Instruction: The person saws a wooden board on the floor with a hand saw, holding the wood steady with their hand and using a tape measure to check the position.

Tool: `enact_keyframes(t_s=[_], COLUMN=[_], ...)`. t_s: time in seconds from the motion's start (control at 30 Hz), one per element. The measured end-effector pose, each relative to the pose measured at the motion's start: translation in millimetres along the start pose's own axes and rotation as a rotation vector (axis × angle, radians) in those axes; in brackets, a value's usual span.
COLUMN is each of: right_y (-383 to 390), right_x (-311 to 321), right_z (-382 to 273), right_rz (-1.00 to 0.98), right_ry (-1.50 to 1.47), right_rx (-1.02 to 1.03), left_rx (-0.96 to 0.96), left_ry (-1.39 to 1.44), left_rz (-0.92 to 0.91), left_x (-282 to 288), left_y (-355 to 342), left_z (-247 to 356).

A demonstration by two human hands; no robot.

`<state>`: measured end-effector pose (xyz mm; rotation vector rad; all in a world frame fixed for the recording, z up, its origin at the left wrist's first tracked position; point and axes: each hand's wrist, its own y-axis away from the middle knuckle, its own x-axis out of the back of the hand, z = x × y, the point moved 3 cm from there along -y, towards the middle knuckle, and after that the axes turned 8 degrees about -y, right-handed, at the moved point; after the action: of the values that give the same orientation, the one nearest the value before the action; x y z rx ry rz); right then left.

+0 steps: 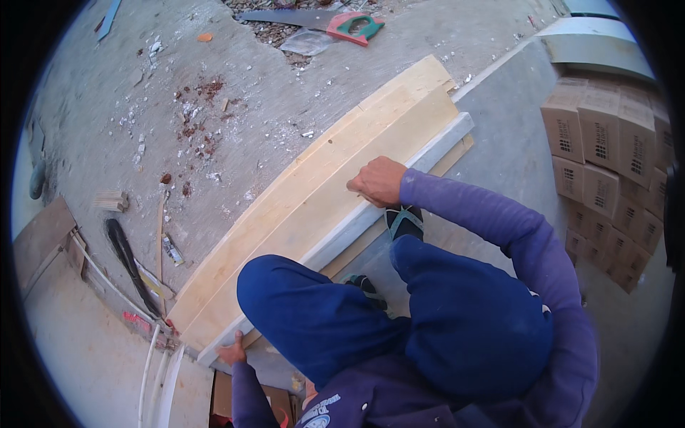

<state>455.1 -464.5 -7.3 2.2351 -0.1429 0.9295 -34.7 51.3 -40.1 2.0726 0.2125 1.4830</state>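
Note:
My right hand (378,178) is closed over the upper face of a pale plywood board (331,181), fingers curled near a long whitewashed batten (435,146); whether it holds anything small is hidden. At the lower left, my left hand (232,349) grips the near end of that batten. The board lies diagonally across the floor over another pale sheet (385,93), with a thinner wooden strip (457,153) beside the batten. My bent legs in blue trousers and my sandalled feet are close along the near side.
A handsaw (349,25) lies beside a broken rubble patch at the top. Stacked cardboard cartons (599,178) stand on the right. On the left are a dark elongated item (128,264), pale pipes (150,371), a tube (171,250) and debris on the concrete floor (271,107).

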Motion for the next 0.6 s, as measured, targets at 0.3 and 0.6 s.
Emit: enact_keyframes(t_s=[0.3, 0.6], right_y=[51.9, 25.3], right_x=[30.1, 10.1], right_z=[93.3, 52.3], right_rz=[-0.068, -0.018], right_ry=[0.011, -0.049], right_rx=[-0.241, -0.136], left_rx=[0.001, -0.045], left_ry=[0.129, 0.109], left_rz=[-0.046, 0.027], left_x=[3.8, 2.3], left_y=[1.2, -1.8], left_z=[-4.2, -5.4])
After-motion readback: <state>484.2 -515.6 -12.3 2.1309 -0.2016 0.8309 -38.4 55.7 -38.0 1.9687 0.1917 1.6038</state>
